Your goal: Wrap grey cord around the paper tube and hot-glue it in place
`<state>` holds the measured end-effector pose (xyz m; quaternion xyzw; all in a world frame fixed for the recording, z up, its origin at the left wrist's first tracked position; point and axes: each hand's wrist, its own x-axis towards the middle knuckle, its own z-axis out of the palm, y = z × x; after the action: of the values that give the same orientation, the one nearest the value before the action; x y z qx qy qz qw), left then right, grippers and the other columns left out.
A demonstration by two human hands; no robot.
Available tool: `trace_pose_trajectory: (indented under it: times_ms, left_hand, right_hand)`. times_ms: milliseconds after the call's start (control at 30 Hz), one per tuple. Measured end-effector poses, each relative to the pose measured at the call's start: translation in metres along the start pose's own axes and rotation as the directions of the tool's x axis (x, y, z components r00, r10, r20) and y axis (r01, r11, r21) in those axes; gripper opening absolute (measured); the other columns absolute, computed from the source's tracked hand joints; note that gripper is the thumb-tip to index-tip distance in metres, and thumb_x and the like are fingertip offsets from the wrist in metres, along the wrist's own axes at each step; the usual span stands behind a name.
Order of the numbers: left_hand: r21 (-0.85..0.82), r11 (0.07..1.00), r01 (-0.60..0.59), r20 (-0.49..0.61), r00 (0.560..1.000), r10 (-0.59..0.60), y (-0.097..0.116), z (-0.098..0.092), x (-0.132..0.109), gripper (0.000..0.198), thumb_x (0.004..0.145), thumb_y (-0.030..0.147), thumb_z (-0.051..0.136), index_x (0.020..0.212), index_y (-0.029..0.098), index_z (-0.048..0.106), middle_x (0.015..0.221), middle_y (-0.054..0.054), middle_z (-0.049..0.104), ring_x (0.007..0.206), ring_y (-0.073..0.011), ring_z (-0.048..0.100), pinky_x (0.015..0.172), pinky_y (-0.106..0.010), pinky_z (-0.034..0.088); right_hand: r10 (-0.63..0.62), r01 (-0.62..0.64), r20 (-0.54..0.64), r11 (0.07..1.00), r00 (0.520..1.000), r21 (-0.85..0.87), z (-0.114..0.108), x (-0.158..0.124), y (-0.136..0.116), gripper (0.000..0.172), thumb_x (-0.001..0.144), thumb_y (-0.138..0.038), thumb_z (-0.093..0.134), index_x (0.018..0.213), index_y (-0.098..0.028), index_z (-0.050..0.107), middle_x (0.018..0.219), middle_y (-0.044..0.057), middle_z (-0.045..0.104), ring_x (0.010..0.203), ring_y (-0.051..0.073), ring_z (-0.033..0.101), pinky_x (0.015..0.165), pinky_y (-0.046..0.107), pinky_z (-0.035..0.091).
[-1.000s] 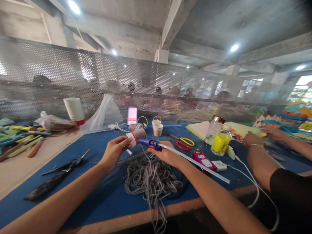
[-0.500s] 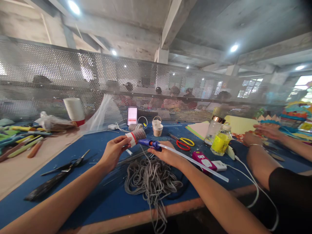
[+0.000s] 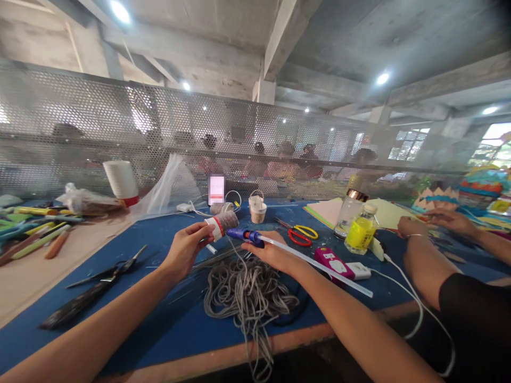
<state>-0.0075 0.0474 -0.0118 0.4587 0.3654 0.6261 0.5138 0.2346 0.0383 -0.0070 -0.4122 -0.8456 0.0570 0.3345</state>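
My left hand pinches the red-rimmed end of a paper cup that lies sideways, its lower part wrapped in grey cord. In my right hand is a blue glue gun, its nozzle at the wrapped cup; whether it touches I cannot tell. A long translucent glue stick sticks out of the gun's back over my forearm. Below both hands lies a tangled heap of grey cord, one strand running up toward the cup.
Black-handled scissors lie left, red-and-yellow scissors right. Behind stand a small basket, a phone and stacked paper cups. A glass jar, yellow-labelled bottle and magenta power strip sit near a co-worker's hands.
My hands, the cup and the glue gun hold almost the same place. At the right, the co-worker's hands have shifted slightly, and the jagged-edged paper piece beside them looks different.
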Motion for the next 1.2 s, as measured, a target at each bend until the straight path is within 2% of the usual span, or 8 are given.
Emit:
trace_pose_trajectory:
  times_ms: [500,767,900,1033,1200]
  left_hand:
    - [0.047,0.998,0.036,0.034,0.999,-0.037,0.000,0.003,-0.002,0.020,0.067,0.030,0.081,0.074,0.014,0.073,0.076,-0.003,0.068,0.069,-0.0118,0.058,0.072,-0.024,0.049]
    - [0.071,0.997,0.040,0.034,0.998,-0.043,-0.002,0.004,-0.002,0.024,0.062,0.033,0.084,0.074,0.014,0.075,0.077,-0.006,0.070,0.068,-0.0145,0.060,0.068,-0.026,0.050]
    - [0.076,0.996,0.054,0.062,0.996,-0.058,-0.004,0.003,-0.001,0.022,0.065,0.033,0.082,0.075,0.015,0.075,0.076,-0.004,0.069,0.066,-0.0124,0.059,0.068,-0.024,0.050]
    - [0.072,0.995,0.064,0.058,0.996,-0.069,-0.004,0.002,-0.001,0.022,0.065,0.032,0.083,0.076,0.014,0.074,0.080,-0.005,0.070,0.067,-0.0125,0.059,0.069,-0.025,0.051]
    - [0.054,0.995,0.080,0.048,0.995,-0.083,-0.005,0.000,0.000,0.023,0.066,0.032,0.082,0.077,0.014,0.074,0.075,-0.004,0.068,0.065,-0.0114,0.059,0.069,-0.023,0.051]
  right_hand:
    - [0.009,-0.008,-0.038,1.000,0.999,0.019,0.000,0.000,-0.001,0.037,0.088,-0.054,0.056,0.078,-0.020,0.064,0.070,0.000,0.065,0.063,0.013,0.055,0.060,0.022,0.035]
    - [0.050,-0.048,-0.035,0.997,0.998,0.062,-0.004,0.001,-0.006,0.035,0.088,-0.053,0.056,0.081,-0.021,0.068,0.075,0.001,0.068,0.067,0.015,0.058,0.063,0.023,0.038]
    - [0.094,-0.085,-0.049,0.984,0.994,0.156,-0.001,0.001,-0.003,0.038,0.086,-0.056,0.057,0.089,-0.020,0.070,0.080,0.001,0.069,0.076,0.016,0.061,0.071,0.025,0.042]
    - [0.139,-0.130,-0.003,0.936,0.990,0.326,0.000,0.004,0.000,0.041,0.086,-0.056,0.057,0.097,-0.018,0.070,0.075,0.000,0.067,0.072,0.015,0.061,0.070,0.025,0.045]
    - [0.199,-0.155,-0.081,0.914,0.977,0.375,-0.004,0.009,0.005,0.046,0.087,-0.057,0.054,0.097,-0.015,0.069,0.077,0.003,0.068,0.076,0.017,0.063,0.073,0.026,0.047]
